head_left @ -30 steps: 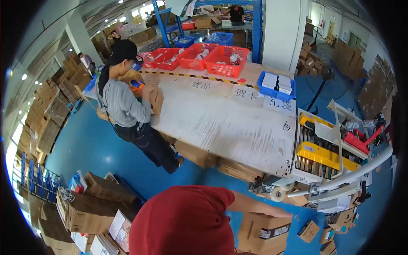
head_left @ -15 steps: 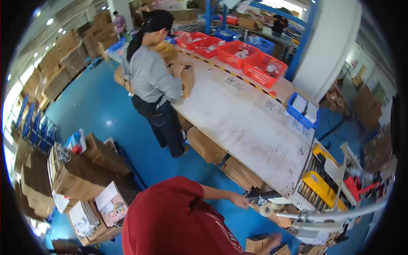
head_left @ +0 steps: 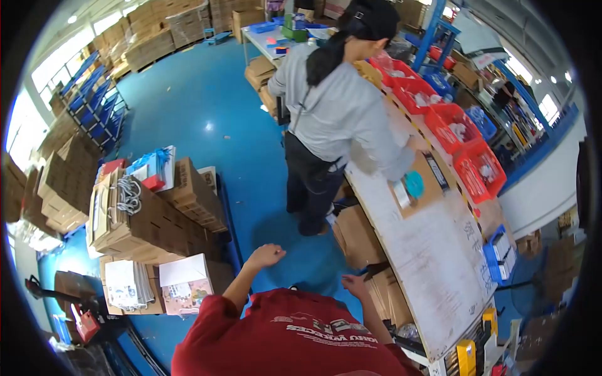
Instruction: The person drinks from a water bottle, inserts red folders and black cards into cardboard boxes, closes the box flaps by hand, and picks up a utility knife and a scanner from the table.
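Observation:
My left hand (head_left: 266, 255) is over the blue floor, in front of my red shirt, with its fingers loosely bent and nothing in it. Lower and to the right, my right hand (head_left: 355, 285) hangs empty, fingers slightly apart. It is nearest to the flat cardboard (head_left: 384, 291) stored under the white-topped table (head_left: 433, 276). Ahead, a co-worker in a grey top (head_left: 342, 113) leans over the table beside a brown carton (head_left: 423, 188). A round teal item (head_left: 414, 184) lies on that carton.
Stacked cartons (head_left: 150, 219) and printed bags (head_left: 128, 282) stand at the left. Red baskets (head_left: 480, 169) line the table's far edge, with a blue tray (head_left: 500, 254) nearer. A pallet jack (head_left: 81, 313) is at the lower left. Blue floor (head_left: 188, 113) stretches ahead.
The view has swung left, toward the co-worker and stacked cartons. My hands have moved from the lower right, near cartons and tape rolls, to the front of my body. The co-worker leans farther over the table.

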A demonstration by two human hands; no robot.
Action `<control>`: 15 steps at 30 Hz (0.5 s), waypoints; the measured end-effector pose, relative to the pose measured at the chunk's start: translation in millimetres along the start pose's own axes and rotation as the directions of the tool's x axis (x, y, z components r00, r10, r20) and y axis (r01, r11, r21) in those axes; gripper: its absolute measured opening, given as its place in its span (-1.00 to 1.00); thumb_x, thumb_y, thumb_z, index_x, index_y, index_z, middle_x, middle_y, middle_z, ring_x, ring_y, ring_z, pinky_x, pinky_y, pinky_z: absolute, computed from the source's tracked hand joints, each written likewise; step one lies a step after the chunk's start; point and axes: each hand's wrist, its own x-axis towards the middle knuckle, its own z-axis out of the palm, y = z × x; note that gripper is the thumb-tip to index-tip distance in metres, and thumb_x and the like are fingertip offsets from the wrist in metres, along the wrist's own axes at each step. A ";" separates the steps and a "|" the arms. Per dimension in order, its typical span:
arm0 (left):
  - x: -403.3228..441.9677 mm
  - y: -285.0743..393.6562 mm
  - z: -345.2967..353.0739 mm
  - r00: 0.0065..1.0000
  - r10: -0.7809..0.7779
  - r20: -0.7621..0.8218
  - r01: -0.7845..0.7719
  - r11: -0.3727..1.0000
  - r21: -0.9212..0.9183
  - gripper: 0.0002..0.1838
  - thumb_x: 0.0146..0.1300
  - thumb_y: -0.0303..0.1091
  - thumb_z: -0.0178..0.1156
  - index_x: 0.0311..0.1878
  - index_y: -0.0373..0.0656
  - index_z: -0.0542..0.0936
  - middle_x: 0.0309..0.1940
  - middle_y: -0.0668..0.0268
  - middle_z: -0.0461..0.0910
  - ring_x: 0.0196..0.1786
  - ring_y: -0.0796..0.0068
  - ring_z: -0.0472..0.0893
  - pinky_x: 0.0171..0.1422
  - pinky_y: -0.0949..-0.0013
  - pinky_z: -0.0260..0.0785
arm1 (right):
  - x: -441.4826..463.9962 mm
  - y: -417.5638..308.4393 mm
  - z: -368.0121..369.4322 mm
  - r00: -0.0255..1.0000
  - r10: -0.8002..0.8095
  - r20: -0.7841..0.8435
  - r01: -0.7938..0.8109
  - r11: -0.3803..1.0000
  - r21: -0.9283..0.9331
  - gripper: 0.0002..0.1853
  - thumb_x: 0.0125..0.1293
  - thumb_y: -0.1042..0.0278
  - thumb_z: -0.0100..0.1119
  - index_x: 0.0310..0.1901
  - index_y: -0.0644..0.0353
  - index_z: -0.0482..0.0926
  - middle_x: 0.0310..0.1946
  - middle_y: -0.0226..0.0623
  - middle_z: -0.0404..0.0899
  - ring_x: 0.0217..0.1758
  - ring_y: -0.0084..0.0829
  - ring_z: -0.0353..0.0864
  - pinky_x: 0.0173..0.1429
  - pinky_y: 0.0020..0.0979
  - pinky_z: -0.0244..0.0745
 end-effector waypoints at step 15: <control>75.5 -113.1 -66.4 0.944 -0.249 0.216 0.312 0.885 -0.344 -0.42 0.51 0.15 0.08 0.24 -0.15 0.68 0.17 0.19 0.74 0.12 0.00 0.70 0.25 0.15 0.52 | 306.0 -202.9 107.1 0.858 -0.267 0.438 0.382 0.902 -0.200 -0.46 0.36 0.11 0.35 0.31 0.16 0.61 0.08 -0.14 0.72 -0.04 -0.32 0.73 0.10 -0.31 0.62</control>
